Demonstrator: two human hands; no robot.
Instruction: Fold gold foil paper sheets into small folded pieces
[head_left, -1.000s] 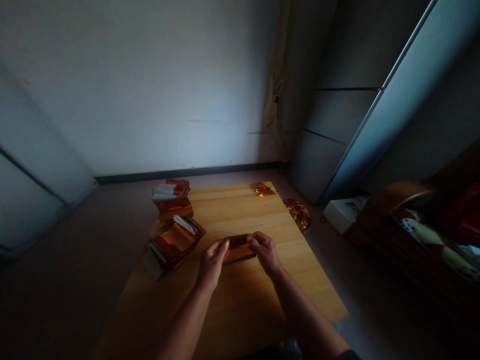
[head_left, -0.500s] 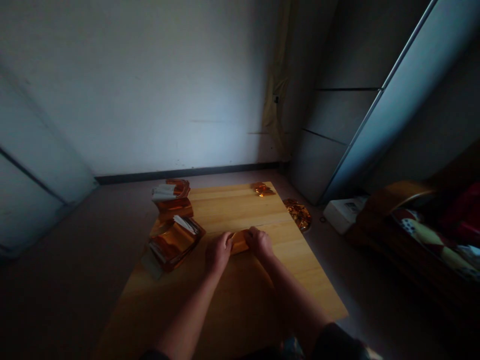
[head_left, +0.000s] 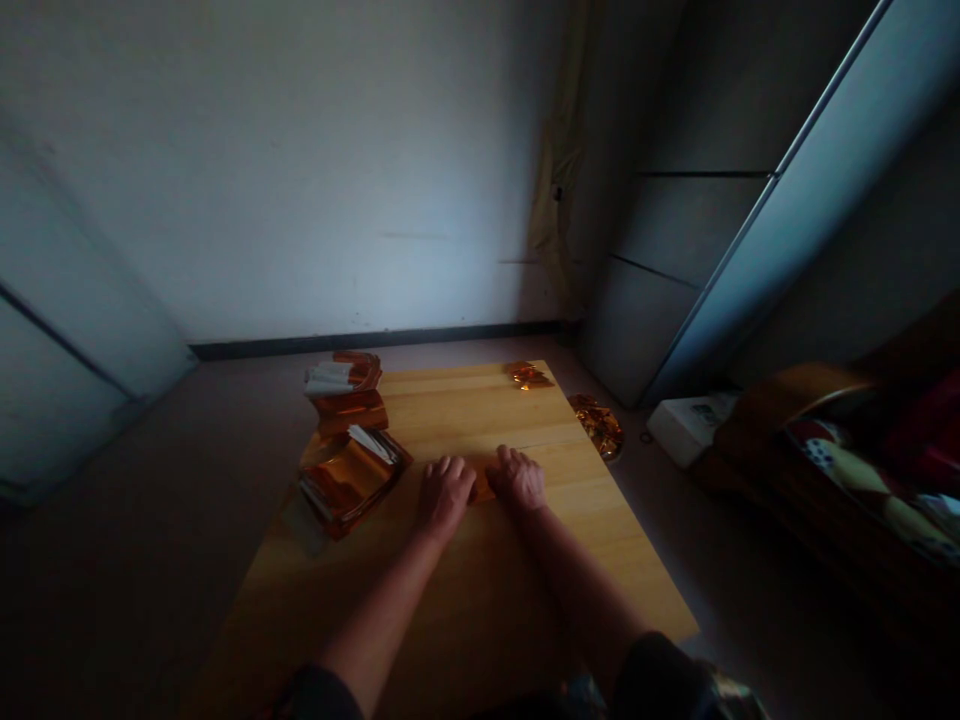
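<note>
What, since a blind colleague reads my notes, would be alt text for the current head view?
A person's left hand and right hand are at either end of a small copper-coloured sheet on a wooden table. Stacks of shiny sheets lie at its left edge, and a small glossy pile sits near its far right corner.

- No text, label, brand, number or sign can be read anywhere in the head view.
- White box point(head_left: 675, 432) beside the wooden armrest point(head_left: 802, 388), at the right: a dark patch point(head_left: 703, 412) on its upper side, too small, dim and blurred to tell whether it is lettering, a label or a picture.
</note>
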